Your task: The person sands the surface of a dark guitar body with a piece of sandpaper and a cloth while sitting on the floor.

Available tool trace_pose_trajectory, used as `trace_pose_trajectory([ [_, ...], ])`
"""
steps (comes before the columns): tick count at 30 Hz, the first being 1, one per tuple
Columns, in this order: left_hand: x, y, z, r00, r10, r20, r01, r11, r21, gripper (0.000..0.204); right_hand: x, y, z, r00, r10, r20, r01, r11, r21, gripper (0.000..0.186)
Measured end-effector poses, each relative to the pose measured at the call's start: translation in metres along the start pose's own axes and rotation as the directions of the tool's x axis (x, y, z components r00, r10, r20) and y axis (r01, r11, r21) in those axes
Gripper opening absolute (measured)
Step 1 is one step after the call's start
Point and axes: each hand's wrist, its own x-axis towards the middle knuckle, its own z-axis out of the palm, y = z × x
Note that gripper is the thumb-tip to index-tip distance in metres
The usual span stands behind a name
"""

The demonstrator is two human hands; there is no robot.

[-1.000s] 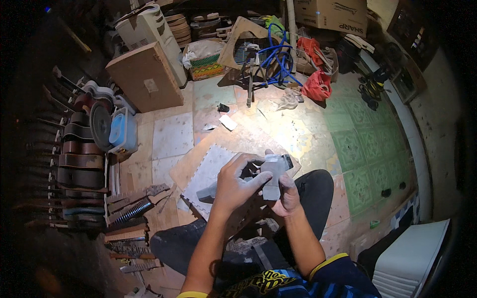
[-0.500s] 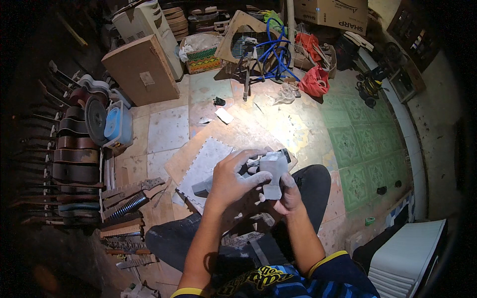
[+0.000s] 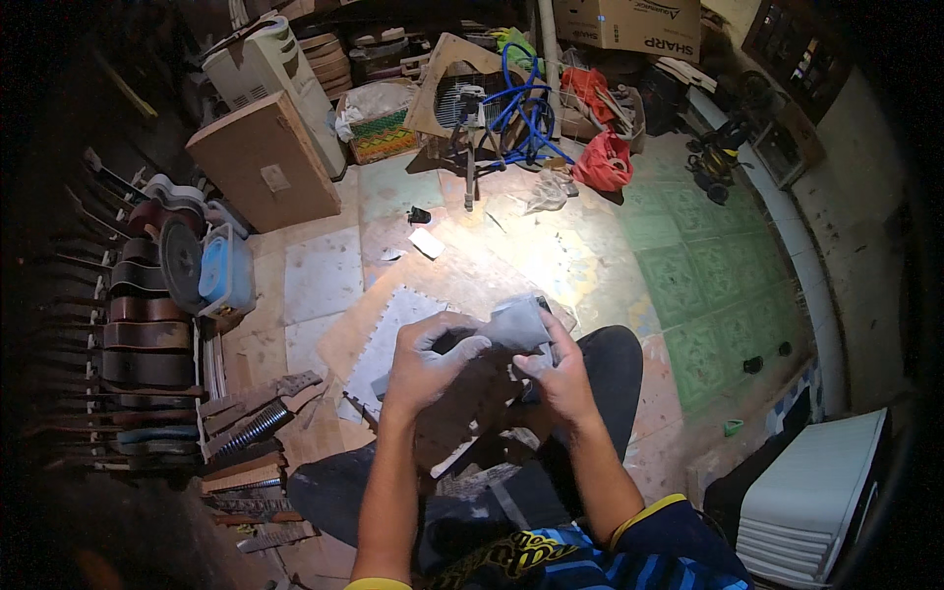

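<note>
Between my hands, over my lap, is a small grey sheet (image 3: 518,327) that looks like sandpaper, bent and dusty. My right hand (image 3: 562,379) grips its right side, thumb below and fingers at the top edge near a small dark piece. My left hand (image 3: 430,364) pinches the left end of the sheet between thumb and fingers. Pale dust coats the fingers of both hands. Beneath them lies a deep shadow, where the objects are hard to make out. A light grey mat (image 3: 398,317) with a jagged edge lies on a board just beyond my left hand.
Guitars (image 3: 147,337) hang in a row at the left, above several guitar necks (image 3: 265,403) on the floor. Ahead stand a brown panel (image 3: 265,162), a blue hose (image 3: 526,108) and a red bag (image 3: 603,162). A white plastic chair (image 3: 811,501) is at the lower right.
The grey sheet has turned from upright to slanting sideways. My left hand has shifted left toward its end, and my right hand now holds higher on its right side. The whole view has shifted slightly.
</note>
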Motion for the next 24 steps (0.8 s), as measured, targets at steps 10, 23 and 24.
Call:
trace_pose_trajectory([
  [10, -0.003, 0.009, 0.016, 0.983, 0.100, -0.154, -0.080, 0.988, 0.131, 0.022, -0.002, 0.017, 0.002, 0.991, 0.009, 0.137, -0.029, 0.990, 0.141, 0.077],
  [23, 0.005, 0.001, 0.012, 0.980, 0.198, -0.028, -0.176, 0.920, 0.349, 0.042, -0.012, 0.025, -0.013, 0.941, 0.191, 0.280, -0.332, 0.689, 0.645, 0.043],
  [24, 0.005, 0.002, 0.012, 0.985, 0.173, -0.003, -0.160, 0.914, 0.373, 0.046, -0.016, 0.024, -0.013, 0.940, 0.195, 0.279, -0.334, 0.689, 0.643, 0.043],
])
